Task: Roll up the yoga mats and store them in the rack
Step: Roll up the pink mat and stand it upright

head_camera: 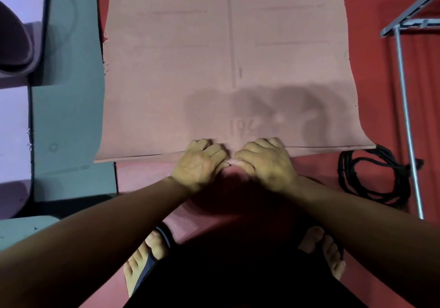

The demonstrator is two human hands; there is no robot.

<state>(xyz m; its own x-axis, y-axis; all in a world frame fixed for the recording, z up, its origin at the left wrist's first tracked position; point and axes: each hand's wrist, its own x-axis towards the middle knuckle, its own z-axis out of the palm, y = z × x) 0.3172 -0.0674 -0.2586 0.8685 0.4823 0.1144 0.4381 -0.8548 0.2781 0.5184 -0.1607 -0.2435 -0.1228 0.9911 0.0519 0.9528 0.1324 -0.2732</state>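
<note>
Currently both hands on pink mat (226, 57) near edge, mat flat on red floor (381, 69).
Left hand (200, 164) and right hand (264, 162) side by side, thumbs touching, fingers curled over the edge, clamped on it. Teal mat (69, 93) lies left; metal rack (404, 81) and black cord (371, 176) right.

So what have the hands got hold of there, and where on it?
Both the left hand and right hand grip the pink yoga mat at the middle of its near short edge, fingers curled over it.
</note>
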